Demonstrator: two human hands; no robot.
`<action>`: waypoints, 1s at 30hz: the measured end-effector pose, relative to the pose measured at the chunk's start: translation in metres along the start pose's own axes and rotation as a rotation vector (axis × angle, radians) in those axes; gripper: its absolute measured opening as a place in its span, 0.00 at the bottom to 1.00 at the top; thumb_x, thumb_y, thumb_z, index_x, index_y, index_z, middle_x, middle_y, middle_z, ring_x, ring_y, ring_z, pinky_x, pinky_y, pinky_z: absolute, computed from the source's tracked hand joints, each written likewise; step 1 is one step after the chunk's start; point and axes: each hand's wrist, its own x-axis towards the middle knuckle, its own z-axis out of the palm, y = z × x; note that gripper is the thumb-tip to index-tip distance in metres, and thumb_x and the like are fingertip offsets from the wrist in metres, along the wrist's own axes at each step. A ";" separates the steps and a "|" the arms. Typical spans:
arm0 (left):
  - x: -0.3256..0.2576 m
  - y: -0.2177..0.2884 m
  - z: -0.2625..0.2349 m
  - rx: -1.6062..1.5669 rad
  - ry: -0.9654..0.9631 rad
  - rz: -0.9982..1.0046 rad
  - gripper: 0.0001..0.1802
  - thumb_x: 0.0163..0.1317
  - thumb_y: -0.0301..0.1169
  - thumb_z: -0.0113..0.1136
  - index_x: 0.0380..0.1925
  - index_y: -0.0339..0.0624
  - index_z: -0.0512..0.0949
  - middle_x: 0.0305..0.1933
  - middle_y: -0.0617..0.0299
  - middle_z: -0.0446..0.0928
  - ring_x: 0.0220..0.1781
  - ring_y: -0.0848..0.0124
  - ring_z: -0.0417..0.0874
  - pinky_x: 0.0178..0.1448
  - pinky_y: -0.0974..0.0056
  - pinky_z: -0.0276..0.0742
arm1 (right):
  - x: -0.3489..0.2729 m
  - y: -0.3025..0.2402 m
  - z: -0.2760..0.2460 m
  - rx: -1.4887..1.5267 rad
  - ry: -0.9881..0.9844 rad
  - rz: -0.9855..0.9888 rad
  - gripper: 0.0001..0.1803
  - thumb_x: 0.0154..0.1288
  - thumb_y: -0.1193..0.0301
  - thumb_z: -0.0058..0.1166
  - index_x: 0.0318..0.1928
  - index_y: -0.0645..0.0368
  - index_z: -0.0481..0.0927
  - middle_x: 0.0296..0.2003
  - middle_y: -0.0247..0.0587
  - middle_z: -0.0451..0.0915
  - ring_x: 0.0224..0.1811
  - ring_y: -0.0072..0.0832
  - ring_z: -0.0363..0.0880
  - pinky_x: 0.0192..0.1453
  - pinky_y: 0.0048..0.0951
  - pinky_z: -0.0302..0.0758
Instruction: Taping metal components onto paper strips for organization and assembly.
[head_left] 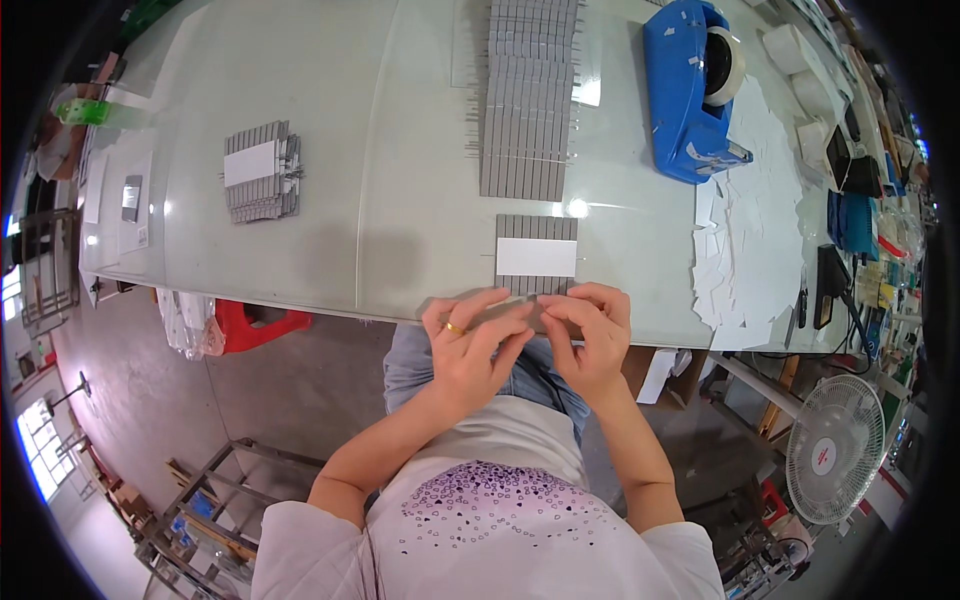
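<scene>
Both hands are at the near edge of the table, fingertips close together. My left hand (472, 345), with a ring on one finger, has bent fingers drawn in toward the thumb. Opposite it, my right hand (590, 340) is curled in a similar pinch. Something faint and see-through may be between the fingertips; it is too small to make out. Just beyond them lies a small panel of grey slats (537, 228) with a white strip (537, 258) across its middle and thin wire ends at its sides. The fingers are at its near edge.
Farther off lies a long overlapping row of grey slatted panels (525, 130). A stack of panels (260, 208) sits to the left. On the right are a blue tape dispenser (675, 100) and a heap of white paper pieces (745, 230). A fan (835, 450) stands at lower right.
</scene>
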 end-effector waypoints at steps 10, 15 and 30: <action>-0.005 -0.006 0.010 0.054 0.025 0.108 0.12 0.56 0.28 0.70 0.33 0.51 0.74 0.41 0.67 0.88 0.57 0.68 0.81 0.55 0.60 0.59 | -0.002 0.000 0.005 -0.104 0.069 -0.069 0.09 0.50 0.74 0.68 0.32 0.51 0.83 0.32 0.24 0.85 0.40 0.31 0.77 0.45 0.31 0.66; -0.005 -0.007 0.011 0.052 0.023 0.105 0.12 0.55 0.27 0.70 0.33 0.50 0.74 0.41 0.66 0.88 0.56 0.68 0.81 0.54 0.60 0.60 | -0.001 0.000 0.005 -0.126 0.067 -0.082 0.09 0.49 0.74 0.69 0.32 0.51 0.83 0.31 0.24 0.85 0.39 0.29 0.77 0.44 0.31 0.65; -0.001 -0.003 0.009 0.017 0.021 0.134 0.12 0.54 0.28 0.71 0.32 0.51 0.75 0.42 0.65 0.87 0.57 0.69 0.81 0.54 0.61 0.60 | -0.004 -0.002 -0.004 -0.078 0.068 -0.044 0.10 0.49 0.75 0.68 0.33 0.51 0.82 0.31 0.23 0.85 0.36 0.27 0.76 0.41 0.30 0.64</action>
